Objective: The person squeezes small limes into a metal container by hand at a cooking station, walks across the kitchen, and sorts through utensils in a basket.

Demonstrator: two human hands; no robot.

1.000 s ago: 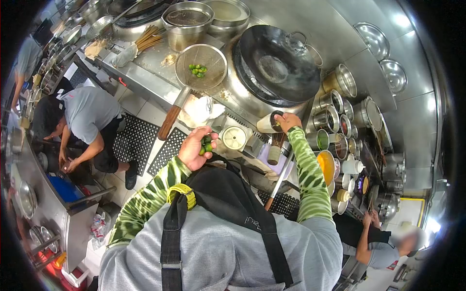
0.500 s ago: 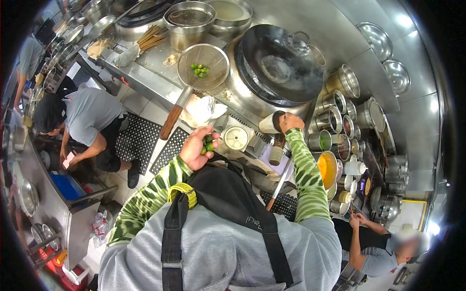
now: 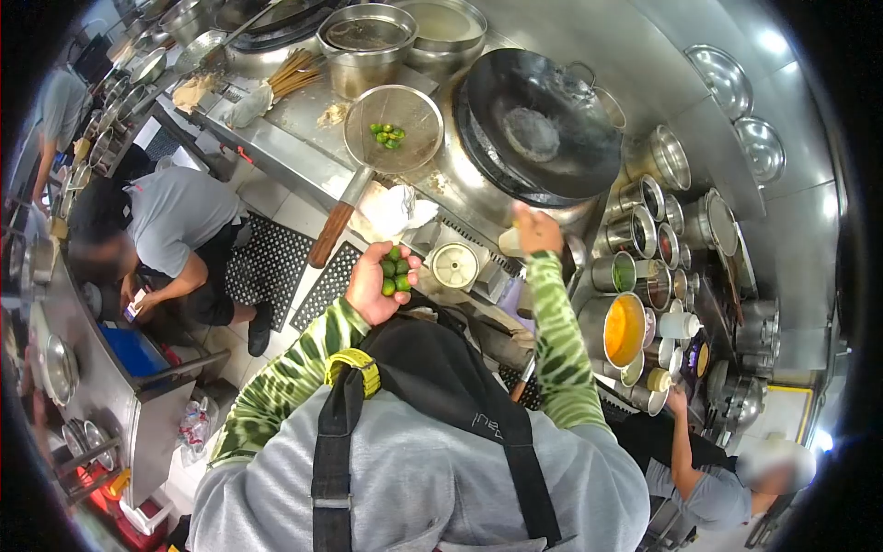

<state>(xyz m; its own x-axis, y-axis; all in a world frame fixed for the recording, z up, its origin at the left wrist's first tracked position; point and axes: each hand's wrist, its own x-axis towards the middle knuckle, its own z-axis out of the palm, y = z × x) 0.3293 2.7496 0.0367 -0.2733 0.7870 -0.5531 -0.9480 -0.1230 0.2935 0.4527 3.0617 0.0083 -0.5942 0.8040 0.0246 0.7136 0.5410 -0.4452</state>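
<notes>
My left hand [image 3: 379,283] is palm up, fingers curled round several small green limes [image 3: 395,271]. My right hand [image 3: 538,230] is closed and raised in front of the wok, its fingertips slightly blurred; whatever they hold is hidden. Partly behind that hand stands a pale cup [image 3: 509,243]. Between my hands sits a round whitish container [image 3: 454,265] with a ribbed inside. Past my left hand, a wire-mesh strainer [image 3: 405,162] with a wooden handle [image 3: 332,232] lies on the stove top, holding several green pieces of fruit [image 3: 387,136].
A black wok [image 3: 543,129] rests on the burner. Metal pots of ingredients, one with orange liquid [image 3: 624,331], line the right. A crumpled white cloth [image 3: 395,207] lies by the strainer. One co-worker [image 3: 175,230] bends at the left; another [image 3: 717,478] stands at lower right.
My right hand has moved left and slightly up, away from the dark-topped cup. My left hand has turned further open, showing more limes. The lower-right co-worker's hand has reached toward the containers.
</notes>
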